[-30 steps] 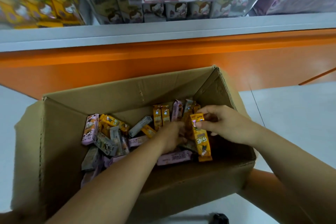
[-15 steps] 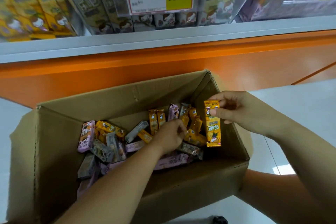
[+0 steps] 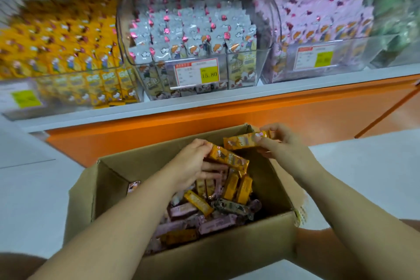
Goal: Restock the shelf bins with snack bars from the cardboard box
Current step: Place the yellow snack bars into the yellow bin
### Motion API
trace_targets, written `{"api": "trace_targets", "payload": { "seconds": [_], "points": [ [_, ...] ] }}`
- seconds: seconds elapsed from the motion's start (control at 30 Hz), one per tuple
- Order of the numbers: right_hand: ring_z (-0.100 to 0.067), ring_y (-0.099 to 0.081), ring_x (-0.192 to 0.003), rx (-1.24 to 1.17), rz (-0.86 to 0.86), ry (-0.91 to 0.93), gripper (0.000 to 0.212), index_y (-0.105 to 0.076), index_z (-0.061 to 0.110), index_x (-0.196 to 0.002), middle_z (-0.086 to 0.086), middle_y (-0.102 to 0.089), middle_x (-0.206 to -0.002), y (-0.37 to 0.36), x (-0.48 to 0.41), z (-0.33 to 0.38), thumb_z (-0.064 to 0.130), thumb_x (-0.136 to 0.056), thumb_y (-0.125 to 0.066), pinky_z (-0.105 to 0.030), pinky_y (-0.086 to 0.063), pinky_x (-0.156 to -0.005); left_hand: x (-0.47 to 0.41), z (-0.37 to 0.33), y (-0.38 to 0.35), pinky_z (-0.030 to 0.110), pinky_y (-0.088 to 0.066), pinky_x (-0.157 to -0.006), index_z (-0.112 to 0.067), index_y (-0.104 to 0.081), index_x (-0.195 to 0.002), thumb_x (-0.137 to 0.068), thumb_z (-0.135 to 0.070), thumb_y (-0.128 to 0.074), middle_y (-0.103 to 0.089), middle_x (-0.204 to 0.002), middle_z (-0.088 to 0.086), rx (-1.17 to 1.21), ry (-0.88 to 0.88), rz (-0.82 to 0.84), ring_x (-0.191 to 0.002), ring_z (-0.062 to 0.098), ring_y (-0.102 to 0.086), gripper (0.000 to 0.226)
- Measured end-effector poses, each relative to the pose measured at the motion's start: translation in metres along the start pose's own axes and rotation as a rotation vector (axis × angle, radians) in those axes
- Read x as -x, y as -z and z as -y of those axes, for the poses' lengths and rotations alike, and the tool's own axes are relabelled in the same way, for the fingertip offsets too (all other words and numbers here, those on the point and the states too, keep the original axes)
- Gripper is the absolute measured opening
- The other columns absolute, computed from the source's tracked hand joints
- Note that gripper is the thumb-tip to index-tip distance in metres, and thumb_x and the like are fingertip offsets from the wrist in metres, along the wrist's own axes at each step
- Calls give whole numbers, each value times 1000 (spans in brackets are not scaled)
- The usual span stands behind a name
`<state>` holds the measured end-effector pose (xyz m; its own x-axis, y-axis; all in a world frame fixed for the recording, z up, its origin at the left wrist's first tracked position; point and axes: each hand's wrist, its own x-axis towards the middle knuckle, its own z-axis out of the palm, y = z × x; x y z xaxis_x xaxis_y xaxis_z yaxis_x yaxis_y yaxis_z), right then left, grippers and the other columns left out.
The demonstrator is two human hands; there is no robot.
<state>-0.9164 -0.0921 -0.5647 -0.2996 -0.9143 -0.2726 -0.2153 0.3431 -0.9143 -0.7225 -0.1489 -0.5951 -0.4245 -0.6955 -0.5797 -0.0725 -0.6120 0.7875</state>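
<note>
An open cardboard box [image 3: 109,191] sits on the floor below me, holding several loose snack bars [image 3: 218,209] in orange, pink and grey wrappers. My left hand [image 3: 193,163] holds an orange snack bar [image 3: 229,158] over the box, just above the pile. My right hand [image 3: 279,143] pinches a second orange bar [image 3: 243,141] by its end, lying sideways above the box's far right corner. On the shelf above stand three clear bins: orange bars [image 3: 61,52] on the left, grey bars [image 3: 193,36] in the middle, pink bars [image 3: 318,22] on the right.
An orange shelf base [image 3: 250,111] under a grey ledge runs behind the box. Price tags hang on the bin fronts, the middle one [image 3: 197,73] reading 15.80. A green-filled bin [image 3: 395,20] sits at the far right. White floor tiles lie on both sides of the box.
My view has tilted up, bringing the bins into sight. My left hand has lifted an orange bar out of the pile. My right hand has risen and turned its bar sideways.
</note>
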Motion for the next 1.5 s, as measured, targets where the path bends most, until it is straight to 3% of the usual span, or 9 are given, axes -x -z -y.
{"api": "trace_targets", "payload": {
  "seconds": [0.33,0.57,0.87,1.0,1.13,1.23,1.3,1.37,1.5],
  "points": [
    [-18,-59,-75,-168,171,106,15,-59,15,-89,-6,-61,-83,31,33,74,0,-86,-61,-45,-48,-90,73,-80,0,35,-60,-68,-18,-44,-94,-104,-25,-35,-73,-88,6,-19,-216,-92,-75,24,-73,15],
    [-19,-61,-87,-330,195,227,14,-59,15,-95,-6,-62,-93,29,46,116,2,-89,-58,-37,-52,-84,115,-113,0,34,-60,-64,-16,-45,-102,-104,-24,-34,-68,-108,10,-32,-343,-98,-82,26,-72,14],
    [-5,-60,-83,26,282,505,25,-55,20,-100,5,-61,-92,-21,52,142,-1,-87,-60,-13,-50,-68,151,-133,21,33,-60,-70,-29,-45,-113,-94,-37,-49,-62,-121,7,-180,-413,-134,-84,26,-72,21],
    [4,-55,-78,188,296,623,28,-52,29,-97,7,-58,-94,-52,50,158,6,-86,-64,-16,-49,-66,166,-135,48,36,-59,-79,-29,-44,-128,-87,-29,-61,-65,-114,-1,-440,-580,-238,-83,21,-72,44],
    [11,-54,-80,252,288,747,26,-52,30,-94,16,-55,-89,-91,49,187,12,-85,-67,-10,-44,-70,180,-149,92,23,-56,-74,-31,-51,-123,-87,-27,-66,-63,-115,-6,-592,-757,-377,-84,7,-69,40],
    [10,-55,-77,340,255,852,19,-57,30,-97,23,-57,-93,-123,46,216,22,-84,-69,-8,-42,-72,192,-166,130,30,-50,-91,-43,-51,-116,-83,-35,-70,-59,-116,-15,-818,-832,-498,-101,9,-62,39],
    [10,-52,-75,347,234,906,23,-58,26,-104,27,-54,-91,-147,41,235,21,-84,-69,-7,-40,-70,199,-179,149,23,-48,-88,-39,-52,-116,-86,-27,-68,-59,-109,-17,-887,-881,-547,-96,1,-60,36],
    [2,-56,-83,331,234,930,30,-56,27,-111,22,-57,-99,-171,35,251,18,-85,-68,-16,-45,-75,203,-193,167,15,-44,-75,-41,-51,-114,-87,-27,-65,-56,-95,-23,-1037,-879,-659,-82,-7,-55,33],
    [-12,-61,-79,420,278,865,43,-48,30,-127,8,-57,-112,-213,17,261,18,-88,-64,-32,-52,-75,190,-203,206,34,-48,-81,-40,-53,-120,-87,-34,-64,-55,-94,-17,-1188,-762,-733,-82,8,-52,35]
  ]
}}
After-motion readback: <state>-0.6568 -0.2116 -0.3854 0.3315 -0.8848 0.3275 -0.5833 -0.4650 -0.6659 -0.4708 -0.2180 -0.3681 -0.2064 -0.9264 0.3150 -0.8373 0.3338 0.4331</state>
